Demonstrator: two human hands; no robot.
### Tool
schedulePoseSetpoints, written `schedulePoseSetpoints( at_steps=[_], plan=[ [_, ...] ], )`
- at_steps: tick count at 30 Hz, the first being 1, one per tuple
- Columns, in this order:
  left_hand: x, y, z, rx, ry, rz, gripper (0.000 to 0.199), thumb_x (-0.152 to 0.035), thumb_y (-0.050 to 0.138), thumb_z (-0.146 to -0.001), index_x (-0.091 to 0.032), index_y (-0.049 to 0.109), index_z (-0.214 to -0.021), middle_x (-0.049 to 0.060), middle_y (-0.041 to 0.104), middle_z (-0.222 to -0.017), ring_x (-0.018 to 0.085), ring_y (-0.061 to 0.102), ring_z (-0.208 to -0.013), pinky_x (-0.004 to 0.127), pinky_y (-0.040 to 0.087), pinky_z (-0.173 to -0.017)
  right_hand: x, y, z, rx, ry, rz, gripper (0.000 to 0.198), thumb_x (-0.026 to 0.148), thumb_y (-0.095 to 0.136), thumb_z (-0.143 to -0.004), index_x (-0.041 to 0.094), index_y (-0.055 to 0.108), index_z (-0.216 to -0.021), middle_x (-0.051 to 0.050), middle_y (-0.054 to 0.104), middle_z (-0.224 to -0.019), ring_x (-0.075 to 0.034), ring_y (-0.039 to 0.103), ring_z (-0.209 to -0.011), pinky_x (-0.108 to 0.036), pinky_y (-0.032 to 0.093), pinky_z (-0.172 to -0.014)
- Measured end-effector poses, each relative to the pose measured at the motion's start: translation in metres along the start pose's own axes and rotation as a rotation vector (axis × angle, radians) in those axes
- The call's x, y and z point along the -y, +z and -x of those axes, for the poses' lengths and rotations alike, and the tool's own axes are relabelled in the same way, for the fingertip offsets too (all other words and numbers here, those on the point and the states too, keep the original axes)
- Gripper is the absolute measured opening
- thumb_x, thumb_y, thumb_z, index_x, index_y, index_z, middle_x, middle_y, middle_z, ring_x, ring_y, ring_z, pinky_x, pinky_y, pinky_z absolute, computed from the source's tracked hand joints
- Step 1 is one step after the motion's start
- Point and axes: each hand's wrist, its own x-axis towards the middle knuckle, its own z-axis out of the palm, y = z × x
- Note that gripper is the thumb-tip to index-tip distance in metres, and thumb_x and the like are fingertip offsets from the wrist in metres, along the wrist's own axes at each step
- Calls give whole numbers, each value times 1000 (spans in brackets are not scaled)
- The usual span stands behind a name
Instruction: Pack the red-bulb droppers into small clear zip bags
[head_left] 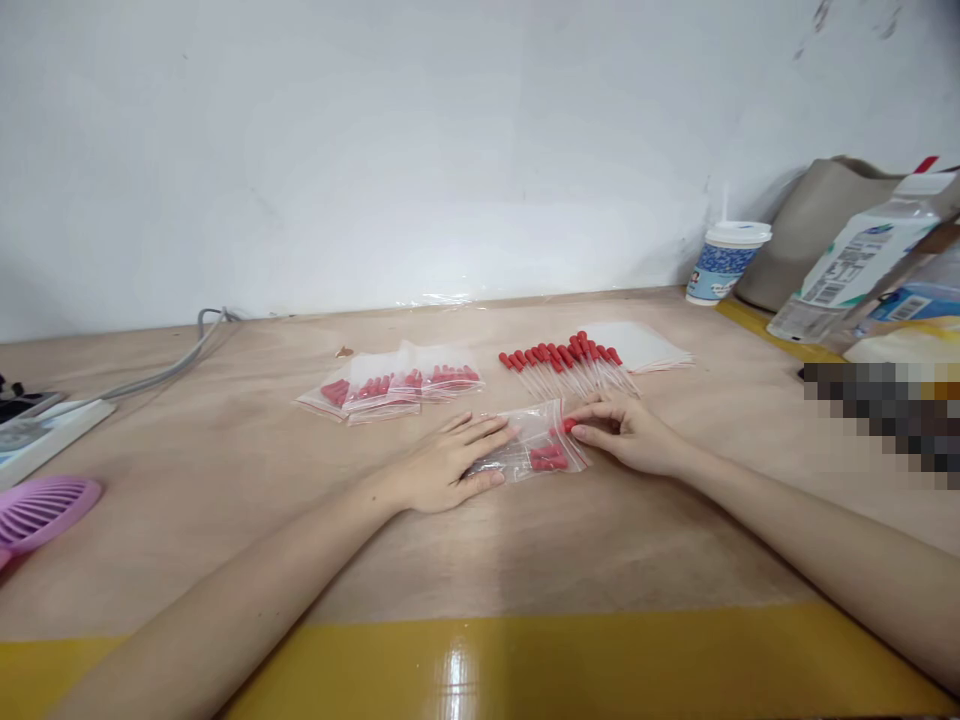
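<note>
A clear zip bag (517, 461) lies flat on the table in front of me, with several red-bulbed droppers (548, 458) inside it. Spread over the bag's left part is my left hand (454, 465), its fingers stretched out and pressing the plastic. At the bag's right-hand mouth, my right hand (626, 432) pinches the red bulb of a dropper (569, 425) between thumb and fingers. The rest of that dropper lies within the bag. Just beyond my right hand is a row of loose droppers (555, 356) with red bulbs and clear stems.
Filled zip bags (382, 388) overlap at the back left. Behind the loose droppers sits a stack of flat bags (637, 346). A paper cup (727, 262) and a plastic bottle (862, 255) stand at the right. A pink fan (49, 512) and a cable (176, 368) are at the left.
</note>
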Motion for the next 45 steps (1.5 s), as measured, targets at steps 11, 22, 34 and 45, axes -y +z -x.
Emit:
schedulePoseSetpoints(
  at_steps=[11, 22, 34, 45],
  plan=[
    [2, 2, -1, -20, 9, 3, 55, -49, 32, -94, -28, 20, -143, 4, 24, -149, 20, 22, -137, 43, 15, -113, -1, -7, -6, 100, 43, 2, 20, 34, 61, -74, 18, 71, -83, -4, 66, -77, -16, 57, -70, -30, 44, -66],
    [0, 1, -1, -14, 5, -7, 55, -49, 32, -94, -27, 21, -143, 4, 26, -148, 20, 23, -137, 44, 15, -113, 0, 3, -13, 101, -161, 3, 20, 32, 56, -81, 22, 72, -84, -5, 65, -81, -14, 57, -71, -28, 44, -68],
    [3, 3, -1, 4, -4, -15, 57, -50, 31, -93, -23, 24, -143, 5, 23, -149, 18, 19, -138, 40, 11, -114, 3, 4, -14, -76, 26, 105, 19, 31, 54, -77, 18, 68, -73, -3, 65, -69, -15, 56, -64, -28, 42, -62],
    [3, 2, 0, 3, 12, 29, 55, -49, 31, -94, -26, 22, -143, 4, 23, -149, 19, 20, -138, 44, 12, -113, 33, 27, -109, -7, 332, 607, 23, 33, 53, -78, 18, 69, -82, -9, 70, -86, -21, 63, -82, -28, 43, -65]
  ],
)
